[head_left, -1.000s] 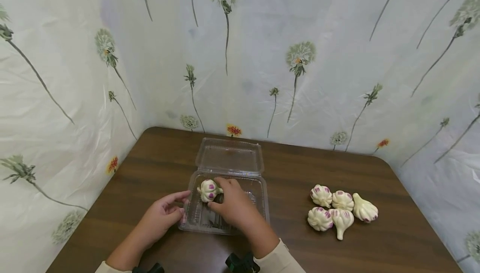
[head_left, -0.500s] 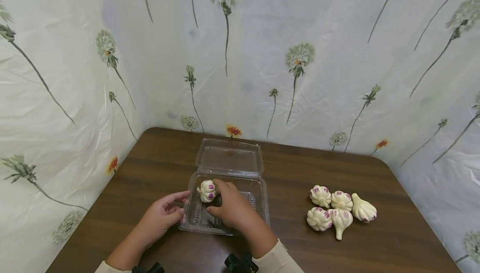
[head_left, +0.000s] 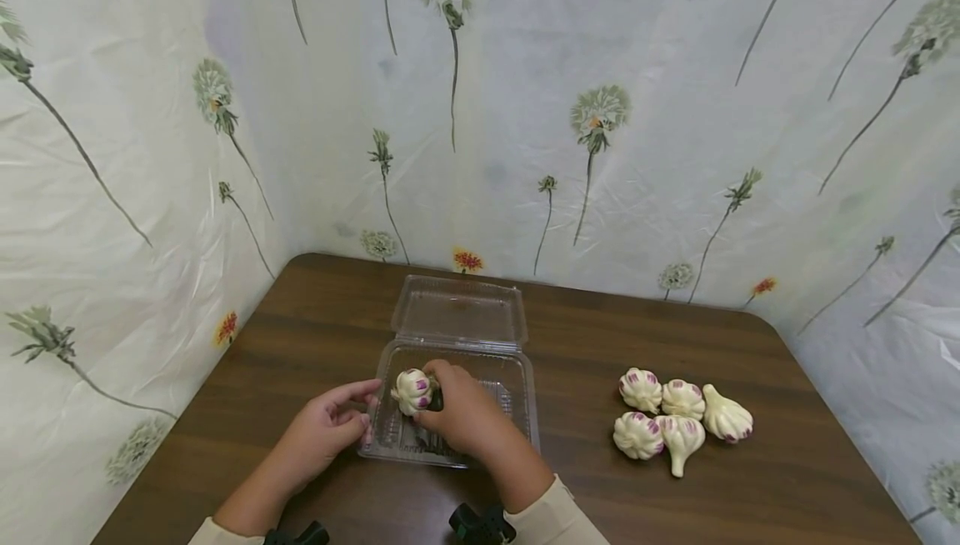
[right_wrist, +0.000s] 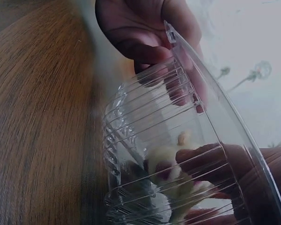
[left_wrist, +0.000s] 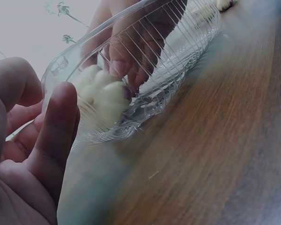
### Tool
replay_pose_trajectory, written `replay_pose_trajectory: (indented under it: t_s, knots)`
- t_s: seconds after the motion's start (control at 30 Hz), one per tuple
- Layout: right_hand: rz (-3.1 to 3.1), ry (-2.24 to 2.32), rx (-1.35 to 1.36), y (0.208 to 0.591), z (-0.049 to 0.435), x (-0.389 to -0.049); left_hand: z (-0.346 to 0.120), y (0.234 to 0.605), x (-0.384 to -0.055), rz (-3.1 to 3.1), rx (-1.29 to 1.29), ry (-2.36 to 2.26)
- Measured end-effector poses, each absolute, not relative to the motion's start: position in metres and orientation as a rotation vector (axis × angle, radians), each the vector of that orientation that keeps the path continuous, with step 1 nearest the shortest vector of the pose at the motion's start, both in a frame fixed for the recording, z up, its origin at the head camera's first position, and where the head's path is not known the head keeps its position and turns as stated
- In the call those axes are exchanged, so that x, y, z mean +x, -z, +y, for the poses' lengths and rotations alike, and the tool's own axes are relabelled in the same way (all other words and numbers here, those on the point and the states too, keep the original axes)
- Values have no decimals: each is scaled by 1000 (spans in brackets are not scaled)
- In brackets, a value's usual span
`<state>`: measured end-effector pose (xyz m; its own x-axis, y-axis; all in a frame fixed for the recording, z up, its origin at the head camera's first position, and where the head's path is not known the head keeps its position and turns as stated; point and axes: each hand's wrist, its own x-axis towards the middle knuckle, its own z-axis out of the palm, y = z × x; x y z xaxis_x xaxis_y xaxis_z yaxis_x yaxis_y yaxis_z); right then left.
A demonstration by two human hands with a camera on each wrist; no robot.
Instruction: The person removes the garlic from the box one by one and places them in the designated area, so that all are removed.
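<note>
My right hand [head_left: 467,410] reaches into the open clear plastic clamshell container [head_left: 528,437] and pinches a garlic bulb [head_left: 412,392]. That bulb, cream with purple patches, is in the container's left part, its stem end toward my fingers. Seen through the ribbed wall in the right wrist view, the fingers [right_wrist: 201,161] lie against the bulb. My left hand [head_left: 327,430] rests its fingertips and thumb at the container's left side, fingers relaxed. In the left wrist view, the thumb [left_wrist: 59,124] stands against the outer wall.
Several more garlic bulbs [head_left: 682,437] lie grouped on the brown wooden table [head_left: 585,495], to the right of the container. The container's lid [head_left: 460,312] lies folded back behind it. A flower-patterned sheet [head_left: 510,112] hangs behind the table.
The garlic bulb in my right hand has shifted slightly left and toward me, turning a little, and the fingers have come closer around it. My left hand has stayed in place.
</note>
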<state>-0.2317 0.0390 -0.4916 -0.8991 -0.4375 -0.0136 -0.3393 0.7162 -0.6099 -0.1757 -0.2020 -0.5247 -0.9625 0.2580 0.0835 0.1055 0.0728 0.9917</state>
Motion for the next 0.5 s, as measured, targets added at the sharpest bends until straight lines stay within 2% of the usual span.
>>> replay_pose_trajectory:
  t_s: [0.5]
  knots:
    - [2747, 864, -683, 490, 39, -231, -202, 524, -176, 2235, 357, -2006]
